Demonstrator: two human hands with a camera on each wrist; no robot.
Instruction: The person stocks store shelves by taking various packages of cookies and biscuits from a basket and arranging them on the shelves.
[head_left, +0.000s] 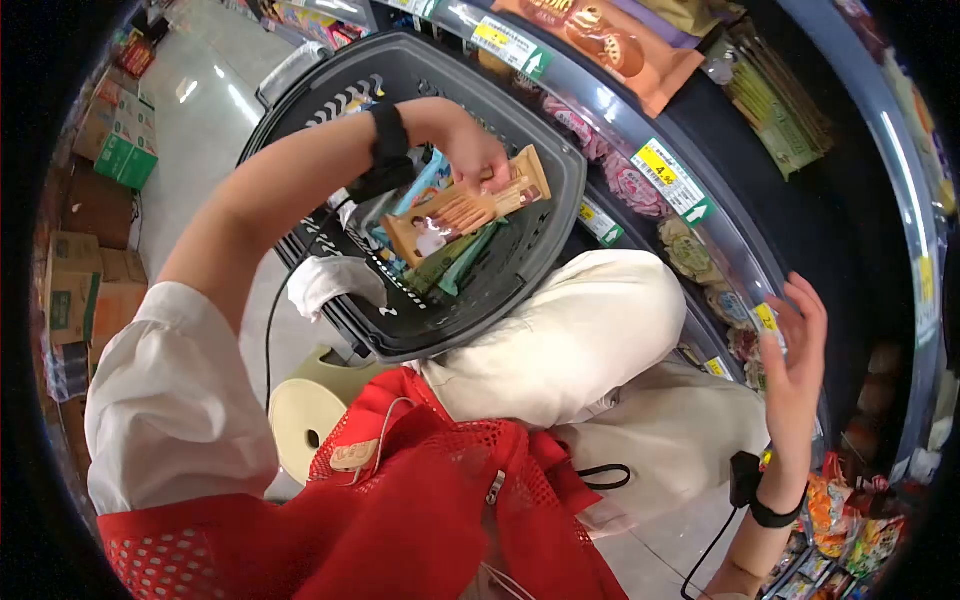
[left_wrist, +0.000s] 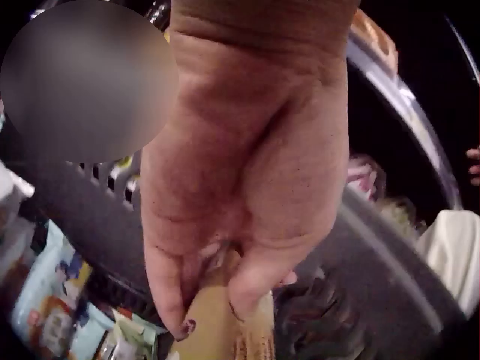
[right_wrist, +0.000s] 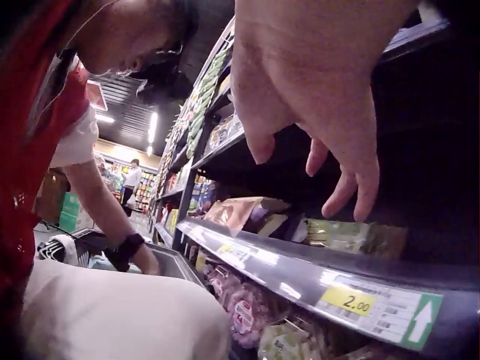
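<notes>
My left hand [head_left: 474, 152] reaches into the black basket [head_left: 545, 255] and pinches an orange-brown snack packet [head_left: 450, 222] printed with sticks. In the left wrist view the thumb and fingers of the left hand [left_wrist: 240, 172] grip the packet's edge [left_wrist: 206, 322]. Green and blue packets lie under and beside it in the basket. My right hand [head_left: 797, 335] is raised by the shelf edge and holds nothing. The right wrist view shows the right hand [right_wrist: 315, 97], fingers spread and slightly bent, above the shelf with a 2.00 label [right_wrist: 350, 301].
On the shelf lie an orange packet [head_left: 610, 45] and green packets [head_left: 765, 110]; pink-wrapped goods [head_left: 635, 185] sit on a lower shelf. A cream roll-shaped object [head_left: 305, 425] stands by the basket. Cartons [head_left: 75, 285] line the far left. In the right wrist view a person [right_wrist: 133, 182] stands in the distance.
</notes>
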